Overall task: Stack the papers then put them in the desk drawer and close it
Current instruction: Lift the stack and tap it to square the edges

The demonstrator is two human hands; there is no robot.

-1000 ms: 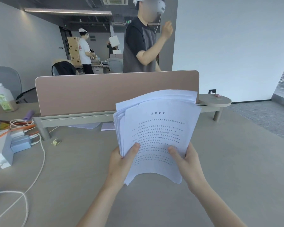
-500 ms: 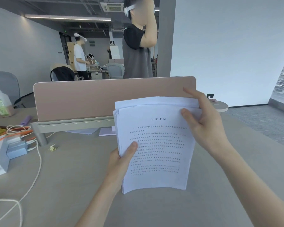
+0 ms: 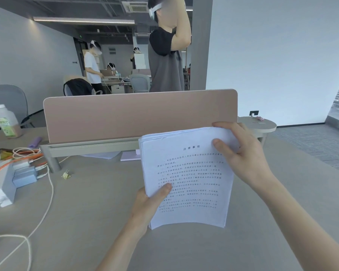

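A stack of white printed papers stands upright on its lower edge on the grey desk, tilted toward me. My left hand grips the stack's lower left edge, thumb on the front sheet. My right hand holds the upper right corner, fingers over the top edge and thumb on the front. The sheets sit nearly flush, with slight offsets at the top left. No desk drawer is in view.
A pink divider panel runs across the desk behind the papers. At the left lie a power strip with chargers, cables and a bottle. A person stands beyond the divider; others farther back.
My right hand moved from the stack's lower right edge up to its upper right corner. The fanned sheets have drawn together into a neater stack, now lower in view.
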